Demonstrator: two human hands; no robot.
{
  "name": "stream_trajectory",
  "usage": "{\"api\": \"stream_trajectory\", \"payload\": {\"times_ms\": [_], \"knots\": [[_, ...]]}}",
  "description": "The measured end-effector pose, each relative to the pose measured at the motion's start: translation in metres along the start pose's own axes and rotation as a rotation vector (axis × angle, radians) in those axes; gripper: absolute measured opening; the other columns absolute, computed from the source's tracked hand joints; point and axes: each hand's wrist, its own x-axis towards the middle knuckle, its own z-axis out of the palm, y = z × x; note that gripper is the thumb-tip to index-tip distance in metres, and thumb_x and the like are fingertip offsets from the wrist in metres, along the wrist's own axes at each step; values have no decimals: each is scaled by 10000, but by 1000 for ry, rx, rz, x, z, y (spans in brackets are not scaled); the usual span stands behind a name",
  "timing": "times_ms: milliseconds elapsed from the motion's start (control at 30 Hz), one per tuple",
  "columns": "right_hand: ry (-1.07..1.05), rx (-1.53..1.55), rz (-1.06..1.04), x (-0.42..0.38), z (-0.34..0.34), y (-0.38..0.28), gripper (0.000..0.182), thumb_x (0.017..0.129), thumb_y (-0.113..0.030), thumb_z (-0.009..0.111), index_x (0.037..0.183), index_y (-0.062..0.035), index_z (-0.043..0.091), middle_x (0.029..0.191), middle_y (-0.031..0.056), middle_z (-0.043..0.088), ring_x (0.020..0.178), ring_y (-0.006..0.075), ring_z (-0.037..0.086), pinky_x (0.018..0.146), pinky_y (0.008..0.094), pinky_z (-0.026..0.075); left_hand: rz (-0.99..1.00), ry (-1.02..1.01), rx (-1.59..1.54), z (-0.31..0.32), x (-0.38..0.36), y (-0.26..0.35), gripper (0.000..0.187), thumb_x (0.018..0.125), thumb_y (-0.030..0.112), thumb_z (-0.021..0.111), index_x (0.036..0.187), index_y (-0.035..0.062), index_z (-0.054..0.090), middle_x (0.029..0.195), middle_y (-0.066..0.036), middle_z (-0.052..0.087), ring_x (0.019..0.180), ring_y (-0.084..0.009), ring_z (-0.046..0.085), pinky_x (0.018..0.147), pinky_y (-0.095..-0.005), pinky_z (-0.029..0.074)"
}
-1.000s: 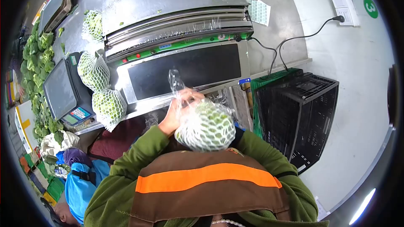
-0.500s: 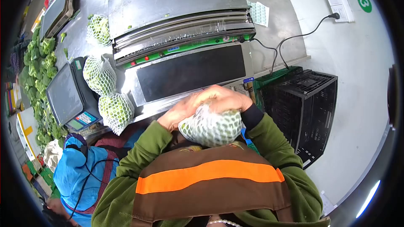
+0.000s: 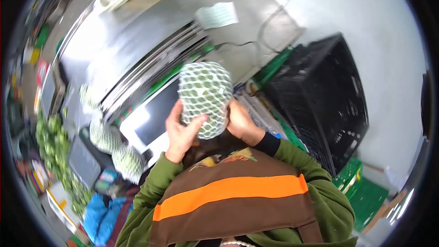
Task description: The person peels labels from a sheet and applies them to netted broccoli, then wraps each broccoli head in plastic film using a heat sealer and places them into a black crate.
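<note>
In front of my chest I hold a head of broccoli [image 3: 206, 87] in a white foam net. My left hand [image 3: 182, 132] is closed around its near left side, with the thumb across the net. Against its lower right side, my right hand [image 3: 243, 121] grips it, with the fingers partly hidden behind it. Just beyond is a wrapping machine [image 3: 157, 59] with metal rollers and a dark flat plate [image 3: 153, 116]. To the left, more netted broccoli [image 3: 129, 163] lies beside the scale [image 3: 84, 159].
A large black plastic crate [image 3: 306, 105] stands to my right, near green crates [image 3: 366, 196]. Loose broccoli [image 3: 59, 151] is heaped at the far left. A label sheet [image 3: 218, 16] lies behind the machine. At lower left, a person's blue clothing [image 3: 100, 217] shows.
My view has turned right. The netted broccoli has moved up and away from my chest, and my hands have shifted from over its top to its two sides.
</note>
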Motion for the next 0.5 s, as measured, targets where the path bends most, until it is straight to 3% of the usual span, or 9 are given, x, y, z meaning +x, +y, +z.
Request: {"api": "stream_trajectory", "payload": {"times_ms": [67,133,167,200,267,367,400,467,500], "knots": [[-262,-9,-269,-28,-9,-51,587,1049,-398,404,1471,5,341,1442,132,470,1273,207,493,1042,357,428,67,-60,-44,36,26,17,530,785,78,790,1245,-64,569,1121,-110,678,1016,-172,635,922,-300,488],[-227,-249,-613,-60,-32,-101,749,1010,-329,541,1540,-1,126,1529,182,316,1341,253,417,1065,371,394,210,-206,-77,82,48,33,512,780,75,796,1226,-58,583,1123,-113,684,1008,-172,645,904,-295,497],[-284,-269,-762,-75,-43,-119,979,894,-178,725,1547,-4,17,1545,220,243,1364,282,380,1068,376,384,279,-310,25,104,58,43,527,765,85,814,1217,-60,584,1116,-114,689,1003,-168,650,901,-295,500],[-164,-388,-870,-93,-40,-145,1127,726,-80,857,1543,-12,85,1500,206,322,1360,257,386,1054,359,404,319,-396,109,129,63,54,595,742,110,847,1238,-72,573,1124,-123,688,1010,-176,653,910,-305,501],[130,-844,-1227,-109,-69,-183,1157,637,-114,914,1518,-12,171,1454,169,392,1333,233,422,1033,341,431,512,-591,231,186,72,58,771,713,144,879,1340,-85,493,1230,-157,640,1115,-208,614,979,-330,465],[271,-647,-1172,-140,-121,-236,1090,613,-169,932,1463,6,272,1379,119,472,1269,200,489,1027,329,441,594,-823,75,257,94,49,1110,660,244,911,1509,-39,255,1499,-225,399,1366,-306,421,1130,-375,307],[308,-534,-1201,-144,-131,-249,1068,624,-191,928,1456,6,288,1361,127,492,1257,198,495,1026,337,439,778,-762,271,268,100,55,1107,668,254,903,1513,-26,245,1524,-253,346,1401,-343,374,1143,-402,293],[536,-683,-1261,-129,-194,-276,1026,643,-196,919,1441,10,307,1354,142,501,1242,206,507,1041,348,425,851,-599,529,279,112,35,1001,726,183,865,1505,-27,272,1533,-244,332,1413,-327,356,1146,-414,290],[539,-681,-1265,-112,-221,-283,1026,643,-196,919,1441,10,307,1354,142,501,1242,206,507,1041,348,425,762,-577,584,282,115,23,966,759,172,844,1503,-37,265,1534,-241,333,1400,-347,370,1138,-421,300]]}}
